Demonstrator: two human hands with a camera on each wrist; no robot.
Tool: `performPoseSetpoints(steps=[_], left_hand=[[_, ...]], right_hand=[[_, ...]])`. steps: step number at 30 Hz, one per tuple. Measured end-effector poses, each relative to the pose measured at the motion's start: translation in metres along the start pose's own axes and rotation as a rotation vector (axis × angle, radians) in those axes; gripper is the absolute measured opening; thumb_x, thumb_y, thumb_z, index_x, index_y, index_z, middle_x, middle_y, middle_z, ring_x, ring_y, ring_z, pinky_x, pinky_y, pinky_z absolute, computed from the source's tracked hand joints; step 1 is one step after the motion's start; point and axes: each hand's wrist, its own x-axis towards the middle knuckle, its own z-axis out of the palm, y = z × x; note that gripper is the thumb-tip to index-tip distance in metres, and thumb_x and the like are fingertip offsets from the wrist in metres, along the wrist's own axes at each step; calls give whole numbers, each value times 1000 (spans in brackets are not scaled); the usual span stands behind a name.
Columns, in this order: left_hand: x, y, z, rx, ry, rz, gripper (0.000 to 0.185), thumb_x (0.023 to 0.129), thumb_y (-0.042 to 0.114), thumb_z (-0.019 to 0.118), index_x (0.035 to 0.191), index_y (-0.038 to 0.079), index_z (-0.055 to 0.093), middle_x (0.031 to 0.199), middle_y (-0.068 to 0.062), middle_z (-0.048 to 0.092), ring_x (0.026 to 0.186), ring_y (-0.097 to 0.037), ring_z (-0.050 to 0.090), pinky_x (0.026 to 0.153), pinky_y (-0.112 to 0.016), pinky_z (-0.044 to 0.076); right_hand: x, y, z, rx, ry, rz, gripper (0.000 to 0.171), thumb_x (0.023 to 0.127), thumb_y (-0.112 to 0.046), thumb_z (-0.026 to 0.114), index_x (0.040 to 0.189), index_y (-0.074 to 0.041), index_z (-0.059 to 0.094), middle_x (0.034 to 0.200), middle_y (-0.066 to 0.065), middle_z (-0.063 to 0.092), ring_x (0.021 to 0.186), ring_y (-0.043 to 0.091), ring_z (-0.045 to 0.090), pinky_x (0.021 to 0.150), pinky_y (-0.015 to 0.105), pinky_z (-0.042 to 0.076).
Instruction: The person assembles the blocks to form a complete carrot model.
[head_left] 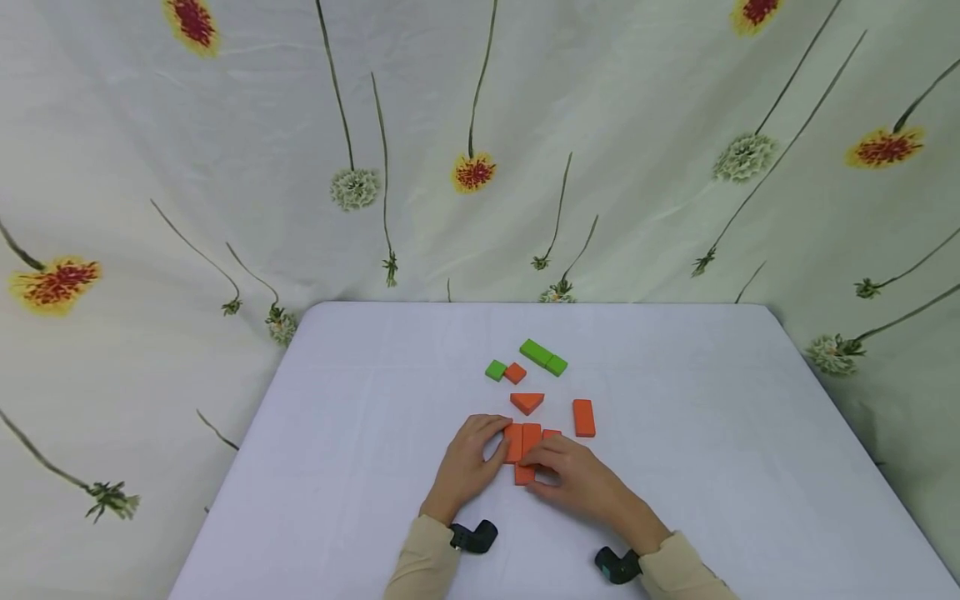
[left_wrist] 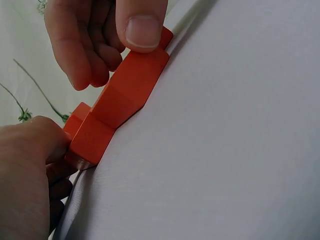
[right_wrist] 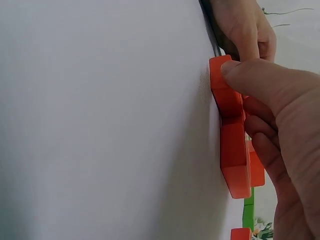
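Orange blocks [head_left: 523, 446] pressed between left fingers [head_left: 501, 446], right fingers [head_left: 538, 454]

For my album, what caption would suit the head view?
Two hands, left hand and right hand, press orange blocks together on a white table.

White counter [head_left: 360, 433], rounded corners. Behind it a cream backdrop cloth [head_left: 637, 125] printed with long-stemmed flowers. Loose blocks beyond the worked cluster: orange triangle [head_left: 527, 402], orange bar [head_left: 583, 417] (lying flat, off to the right), small green cube [head_left: 495, 370] touching small orange cube [head_left: 515, 372], green bar pair [head_left: 543, 357] farthest back.
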Motion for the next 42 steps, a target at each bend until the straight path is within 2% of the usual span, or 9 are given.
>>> performPoseSetpoints(steps=[8, 15, 19, 23, 35, 42], left_hand=[[0, 0, 0, 12, -8, -1, 32, 92, 24, 64, 124, 17, 64, 120, 6, 62, 116, -10, 54, 99, -31, 49], [1, 2, -2, 3, -24, -26, 32, 93, 24, 63, 125, 17, 64, 121, 5, 62, 117, -10, 54, 100, -30, 49], [0, 3, -2, 2, -13, -32, 32, 93, 23, 64, 123, 16, 65, 120, 6, 63, 116, -10, 54, 99, -30, 49], [0, 3, -1, -3, -4, -36, 31, 92, 22, 65, 122, 15, 66, 119, 6, 63, 115, -10, 54, 99, -31, 49], [1, 3, -3, -7, -20, -44, 31, 92, 22, 64, 123, 16, 65, 120, 6, 63, 117, -9, 54, 100, -29, 49], [2, 4, -3, -1, -26, -47, 32, 92, 23, 64, 123, 16, 65, 121, 6, 63, 116, -10, 54, 100, -30, 49]], right_hand=[[0, 1, 1, 1, 16, 23, 34, 81, -32, 78, 112, -25, 69, 108, -16, 62, 101, 1, 55, 88, 21, 53], [-8, 10, -8, -53, 110, 120, 48, 76, -33, 82, 120, -24, 65, 116, -13, 59, 109, 5, 53, 90, 26, 54], [-11, 20, -13, -112, 103, 176, 51, 75, -32, 82, 122, -22, 65, 117, -10, 60, 111, 7, 53, 92, 28, 53], [-11, 25, -15, -96, 81, 212, 50, 77, -30, 81, 123, -20, 65, 116, -9, 62, 110, 8, 55, 92, 28, 54], [-2, 26, -20, -41, 40, 246, 47, 79, -31, 79, 123, -21, 65, 116, -9, 61, 108, 7, 56, 93, 30, 54], [17, 28, -27, 13, 104, 181, 39, 82, -28, 77, 118, -17, 67, 116, -5, 64, 110, 13, 58, 91, 35, 55]])
